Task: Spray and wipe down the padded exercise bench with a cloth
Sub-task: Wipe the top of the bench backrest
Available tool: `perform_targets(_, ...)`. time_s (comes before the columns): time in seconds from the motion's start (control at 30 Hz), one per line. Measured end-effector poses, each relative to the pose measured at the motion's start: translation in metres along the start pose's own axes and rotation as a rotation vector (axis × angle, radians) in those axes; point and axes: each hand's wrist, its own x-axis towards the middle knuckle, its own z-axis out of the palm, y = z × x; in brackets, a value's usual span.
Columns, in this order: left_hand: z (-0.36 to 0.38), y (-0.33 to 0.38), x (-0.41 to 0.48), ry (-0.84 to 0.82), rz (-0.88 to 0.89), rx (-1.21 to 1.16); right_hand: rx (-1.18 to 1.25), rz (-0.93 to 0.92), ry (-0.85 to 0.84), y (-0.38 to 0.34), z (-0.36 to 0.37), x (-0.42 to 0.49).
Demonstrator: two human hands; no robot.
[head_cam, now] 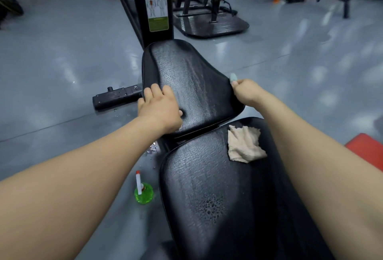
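Grips the seat pad (192,77) by its side edges, left hand (160,107) and right hand (245,92) both curled round. Leaves the cloth (244,144) loose just behind the right hand, the spray bottle (143,192) on the floor (83,135) behind the left. Risks slipping on wet vinyl, or jolting the cloth off.

**One head-worn view, forward and down**

A single wide-angle camera on the person's head looks steeply down along the padded bench (207,187) from close above. The gym floor (62,52) and machines (211,1) lie farther ahead. Both forearms (83,166) enter from the bottom edge.
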Motion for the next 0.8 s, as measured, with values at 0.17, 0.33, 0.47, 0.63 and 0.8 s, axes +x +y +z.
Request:
perform_targets(0.17,0.003,-0.001,-0.002,0.026,0.001,-0.011,0.020,0.097,0.031,0.011,0.007,-0.020)
perform_targets(0.33,0.004,-0.001,0.000,0.042,0.006,-0.016,-0.162,0.074,0.044,0.002,0.011,-0.045)
perform_targets(0.47,0.003,-0.007,0.001,0.039,0.016,-0.062,-0.314,0.004,0.041,-0.023,0.018,-0.073)
perform_targets(0.63,-0.001,-0.029,-0.004,0.035,0.084,-0.188,-0.585,0.000,-0.019,-0.063,0.064,-0.090)
perform_targets(0.8,-0.011,-0.066,-0.003,0.005,0.172,-0.406,-0.489,-0.163,0.029,-0.090,0.105,-0.123)
